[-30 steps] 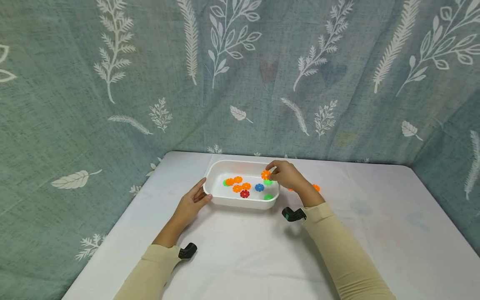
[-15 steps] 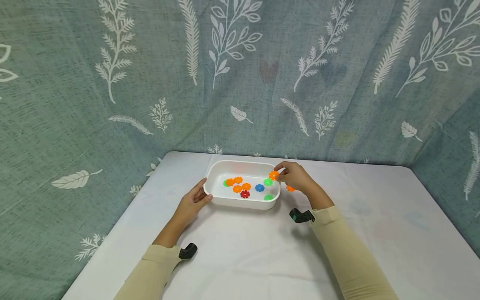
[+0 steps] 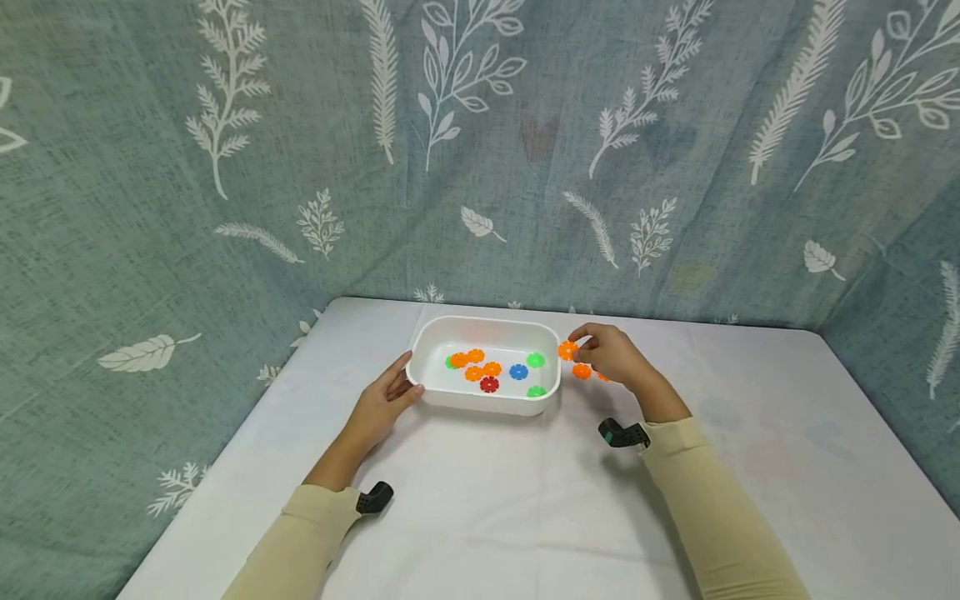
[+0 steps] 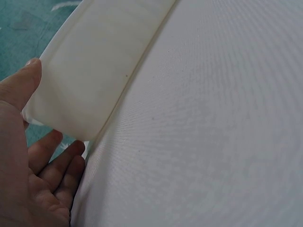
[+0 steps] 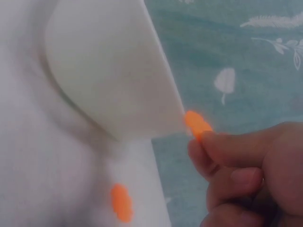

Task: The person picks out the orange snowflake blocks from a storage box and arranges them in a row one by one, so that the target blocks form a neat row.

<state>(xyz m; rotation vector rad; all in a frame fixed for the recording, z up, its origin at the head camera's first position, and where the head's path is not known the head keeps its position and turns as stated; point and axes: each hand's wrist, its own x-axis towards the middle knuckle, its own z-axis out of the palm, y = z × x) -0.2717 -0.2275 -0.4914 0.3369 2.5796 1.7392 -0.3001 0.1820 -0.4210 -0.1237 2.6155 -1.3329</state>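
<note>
My right hand [image 3: 613,357] pinches an orange notched plastic disc [image 3: 567,350] between thumb and fingertips, just outside the right rim of a white tray [image 3: 472,402]. The right wrist view shows this disc edge-on, right at the tray's rim. My left hand [image 3: 375,408] grips the tray's left end, thumb at the front corner of the rim and fingers around the side; in the left wrist view its fingers curl by the tray's end wall. Inside the tray lie several orange discs [image 3: 491,368], a red disc [image 3: 489,384], a blue disc [image 3: 518,372] and green discs [image 3: 536,360].
On the white table [image 3: 480,500], an orange disc [image 3: 582,372] lies right of the tray, beneath my right hand. Another orange disc [image 3: 603,377] is partly hidden by that hand. A patterned teal cloth [image 3: 480,167] hangs behind the table.
My right hand has moved right, carrying the orange disc from above the tray's right end to just outside its rim. My left hand has kept its grip on the tray.
</note>
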